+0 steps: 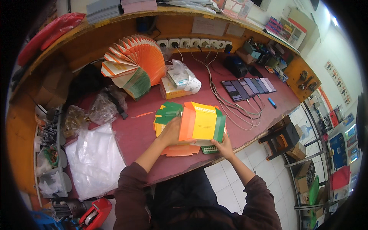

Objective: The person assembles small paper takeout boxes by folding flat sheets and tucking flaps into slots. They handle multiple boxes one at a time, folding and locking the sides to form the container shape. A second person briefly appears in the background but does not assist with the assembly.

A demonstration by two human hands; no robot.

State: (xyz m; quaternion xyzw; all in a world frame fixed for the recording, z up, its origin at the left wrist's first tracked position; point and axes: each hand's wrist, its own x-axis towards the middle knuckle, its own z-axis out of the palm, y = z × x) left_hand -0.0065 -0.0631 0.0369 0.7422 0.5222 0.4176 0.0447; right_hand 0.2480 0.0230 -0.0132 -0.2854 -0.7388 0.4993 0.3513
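Note:
Between my hands is a yellow cardboard box [205, 122] with an orange flap on its left and a green flap on its right, raised a little above the table. My left hand [171, 132] grips its left side, with some fingers hidden behind the card. At the lower right corner my right hand [223, 145] pinches the edge, thumb in front. Under the box lie flat card blanks with green tabs [168, 111] and orange tabs [180, 150], partly covered by it and by my left hand.
A fanned stack of orange and green cartons [142, 63] stands at the back left. Clear plastic bags [96, 161] lie to the left. Behind the box sits a bag-topped carton [178, 82]. Cables [218, 90] run to a row of phones [247, 87], near a blue marker [272, 102].

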